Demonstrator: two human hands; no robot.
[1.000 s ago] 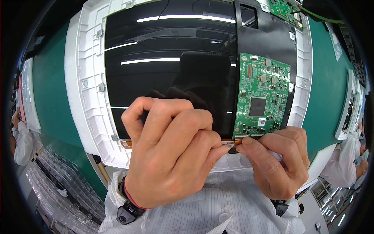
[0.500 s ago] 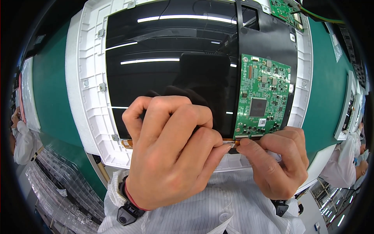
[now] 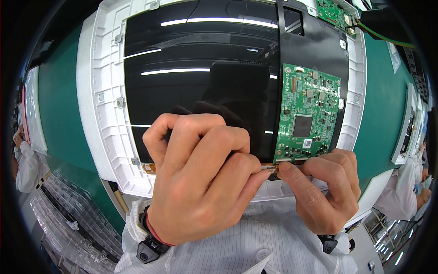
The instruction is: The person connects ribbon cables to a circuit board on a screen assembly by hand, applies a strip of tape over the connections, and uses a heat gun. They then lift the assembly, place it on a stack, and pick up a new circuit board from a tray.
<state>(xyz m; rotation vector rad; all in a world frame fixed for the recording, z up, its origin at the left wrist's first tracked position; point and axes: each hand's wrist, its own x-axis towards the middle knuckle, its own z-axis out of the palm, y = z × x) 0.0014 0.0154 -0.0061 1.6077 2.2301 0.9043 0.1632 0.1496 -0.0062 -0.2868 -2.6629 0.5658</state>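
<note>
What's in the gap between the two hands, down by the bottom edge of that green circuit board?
In the head view, a thin orange-brown flat ribbon strip spans between the left hand and right hand, just below the green circuit board; both fingertips pinch it.

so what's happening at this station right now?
A person works with both bare hands on a display panel lying glass-down in a white frame. The left hand and right hand meet at the panel's near edge, fingertips pinching a thin flat cable just below the green circuit board.
</note>
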